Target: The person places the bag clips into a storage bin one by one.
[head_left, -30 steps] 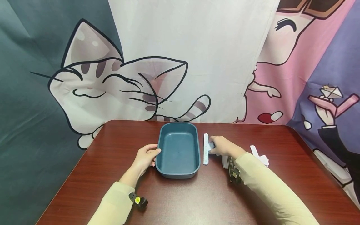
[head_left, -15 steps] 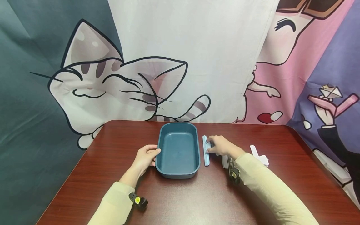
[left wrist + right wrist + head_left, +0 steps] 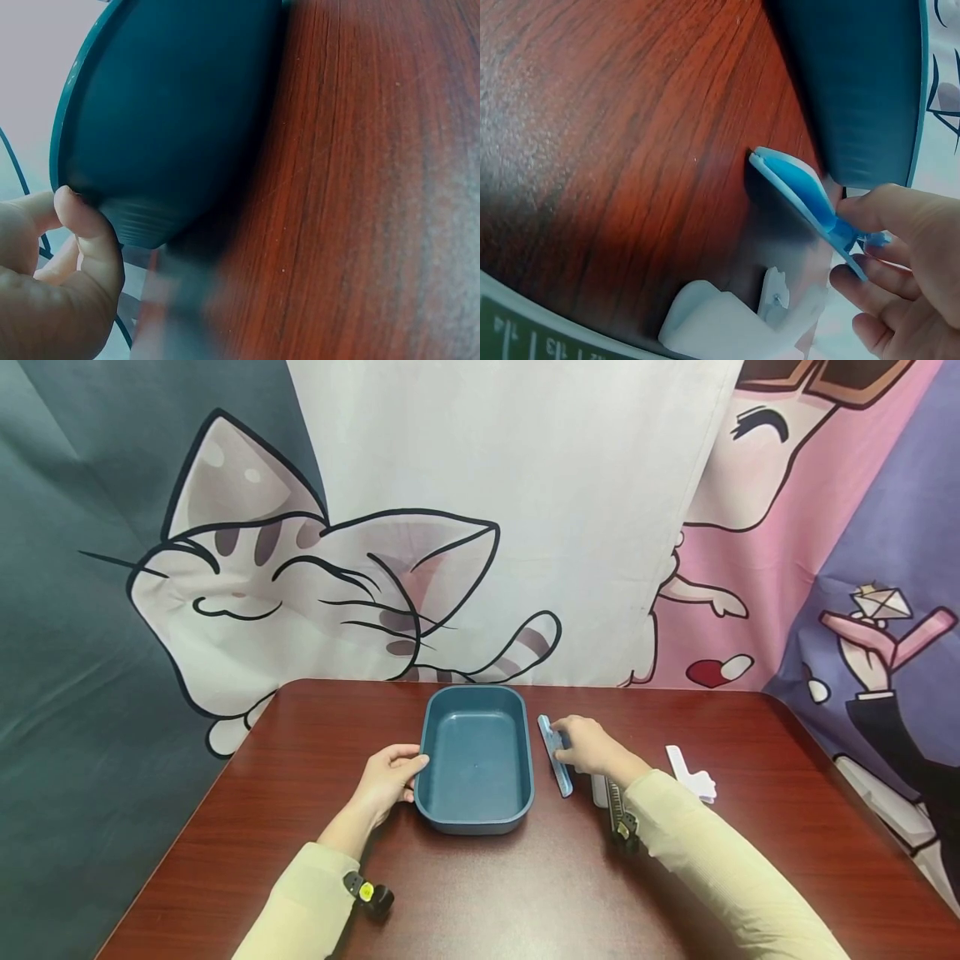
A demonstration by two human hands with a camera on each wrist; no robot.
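In the head view, a deep blue-green plastic tray (image 3: 476, 768) stands on the table. My left hand (image 3: 386, 781) pinches its left rim, with the thumb (image 3: 84, 225) against the outer wall in the left wrist view. Just right of the tray, my right hand (image 3: 588, 745) holds a light blue bag clip (image 3: 556, 757) by its handle end, between thumb and fingers. In the right wrist view this clip (image 3: 799, 195) is tilted close to the tabletop, and its long plates seem slightly apart. Part of its handle is hidden by my fingers.
A white clip-like piece (image 3: 691, 775) lies on the right of the table (image 3: 480, 902). A pale object (image 3: 600, 792) is partly covered by my right forearm. A dark green strip with numbered marks (image 3: 532, 341) crosses a corner of the right wrist view.
The blue clip has turned in my right hand: its near end has swung right and its long edge now slants. My left hand and the tray stay in place.
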